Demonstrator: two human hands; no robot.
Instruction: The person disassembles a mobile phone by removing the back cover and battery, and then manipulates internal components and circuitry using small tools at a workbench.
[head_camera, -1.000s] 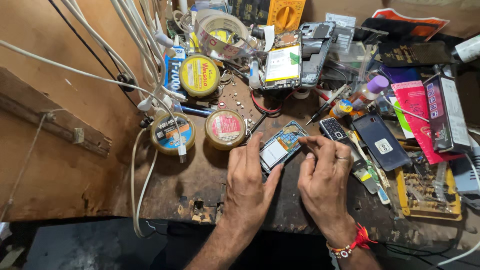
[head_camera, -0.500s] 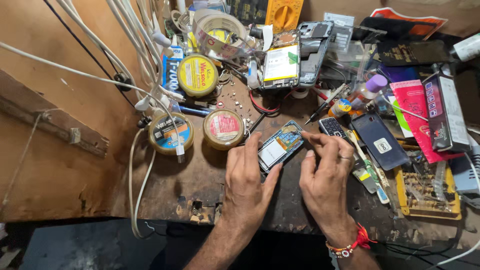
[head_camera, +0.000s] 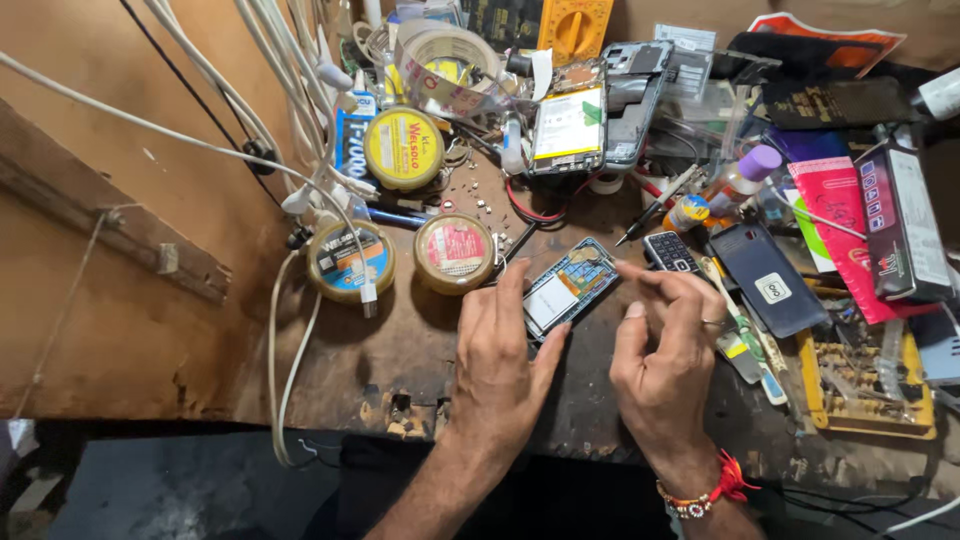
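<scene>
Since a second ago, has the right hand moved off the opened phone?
Yes. The right hand has drawn back rightward from the opened phone with exposed circuit board, fingers lifted, now nearer the small black keypad phone.

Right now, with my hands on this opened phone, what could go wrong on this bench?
The opened phone lies bare under your left hand; a fingertip on its exposed board may smudge or stress parts. Tiny screws lie loose on the worn benchtop just behind it, so a sweep of your right hand could scatter them. The white cables hang over the front edge and might snag, dragging the round tins along.
</scene>
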